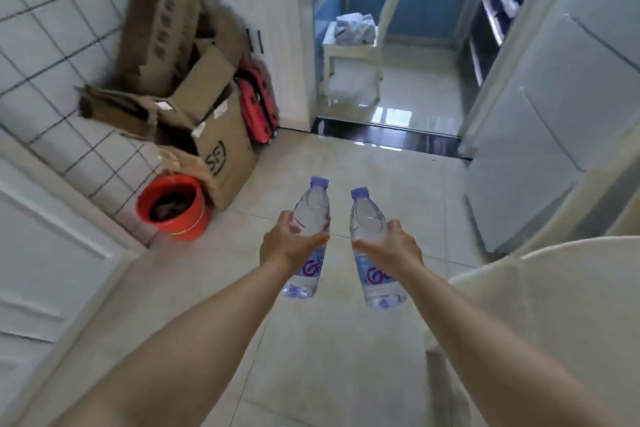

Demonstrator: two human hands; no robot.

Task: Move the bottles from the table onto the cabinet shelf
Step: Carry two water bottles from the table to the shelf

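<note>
Two clear water bottles, each with a pale purple cap and a blue label with pink lettering, are up in the air over the tiled floor (329, 357). The left bottle (306, 236) sits in the left hand (289, 244), fingers wrapped round its middle, cap tipped away. The right bottle (372, 246) is gripped the same way by the right hand (394, 248), leaning slightly left. Both forearms reach straight out, the bottles close side by side but apart. Ahead the floor lies open to a doorway. On the left, cardboard boxes (207, 121) and a red bucket (173, 206) crowd the tiled wall. A white desk (571, 322) edge curves in at the right.
</note>
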